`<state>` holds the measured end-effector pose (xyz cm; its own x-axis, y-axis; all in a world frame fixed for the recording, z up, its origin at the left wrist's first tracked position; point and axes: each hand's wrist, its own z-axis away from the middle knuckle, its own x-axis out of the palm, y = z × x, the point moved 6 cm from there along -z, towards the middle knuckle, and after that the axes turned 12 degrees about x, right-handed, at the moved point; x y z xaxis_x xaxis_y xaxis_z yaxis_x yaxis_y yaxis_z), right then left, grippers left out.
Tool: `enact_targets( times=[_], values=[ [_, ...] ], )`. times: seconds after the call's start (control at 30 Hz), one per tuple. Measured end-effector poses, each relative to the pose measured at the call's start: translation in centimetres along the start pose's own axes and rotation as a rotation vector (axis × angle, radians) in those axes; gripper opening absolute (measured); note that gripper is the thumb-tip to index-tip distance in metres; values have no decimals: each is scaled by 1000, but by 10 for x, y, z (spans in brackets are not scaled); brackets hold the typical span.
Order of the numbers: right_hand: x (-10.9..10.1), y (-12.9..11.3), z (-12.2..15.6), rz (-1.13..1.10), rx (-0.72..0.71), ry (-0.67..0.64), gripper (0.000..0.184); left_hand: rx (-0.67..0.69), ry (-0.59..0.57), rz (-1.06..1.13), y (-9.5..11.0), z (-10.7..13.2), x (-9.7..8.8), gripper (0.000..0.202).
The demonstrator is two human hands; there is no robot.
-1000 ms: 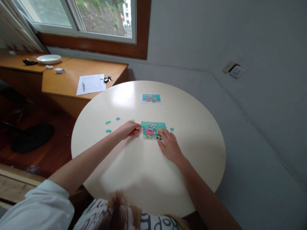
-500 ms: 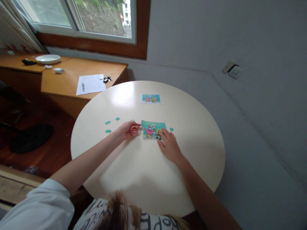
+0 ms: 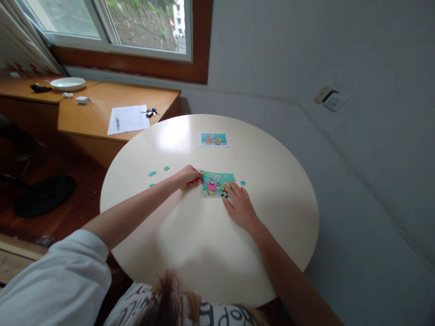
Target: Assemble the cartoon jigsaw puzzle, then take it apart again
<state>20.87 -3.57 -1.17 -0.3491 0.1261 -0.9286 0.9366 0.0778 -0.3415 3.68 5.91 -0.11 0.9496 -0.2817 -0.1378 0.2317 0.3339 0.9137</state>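
Observation:
A small cartoon jigsaw puzzle (image 3: 217, 183) lies near the middle of a round cream table (image 3: 278, 213). My left hand (image 3: 187, 175) is at the puzzle's left edge, fingers pinched together on something I cannot make out. My right hand (image 3: 239, 206) rests flat on the puzzle's lower right corner, fingers stretched out. Loose teal pieces (image 3: 152, 173) lie to the left, one more teal piece (image 3: 243, 183) sits just right of the puzzle. A reference picture card (image 3: 213, 139) lies farther back on the table.
A wooden desk (image 3: 95, 117) stands at the left rear, with a sheet of paper (image 3: 127, 119), keys (image 3: 150, 112) and a white plate (image 3: 68, 83). A window is above it. A wall switch (image 3: 331, 99) is on the grey wall at right.
My left hand has moved right and slightly back, up to the puzzle's left edge. The right hand has stayed on the puzzle.

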Motion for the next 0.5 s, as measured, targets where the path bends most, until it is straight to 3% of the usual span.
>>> enact_targets(
  times=[0.27,0.5],
  values=[
    [0,1,-1,-9,-2,-1,46,1,-15,-342,3,-12,-4,39],
    [-1,0,-1,-13,6,-25,46,31,-22,-431,10,-4,-2,42]
  ],
)
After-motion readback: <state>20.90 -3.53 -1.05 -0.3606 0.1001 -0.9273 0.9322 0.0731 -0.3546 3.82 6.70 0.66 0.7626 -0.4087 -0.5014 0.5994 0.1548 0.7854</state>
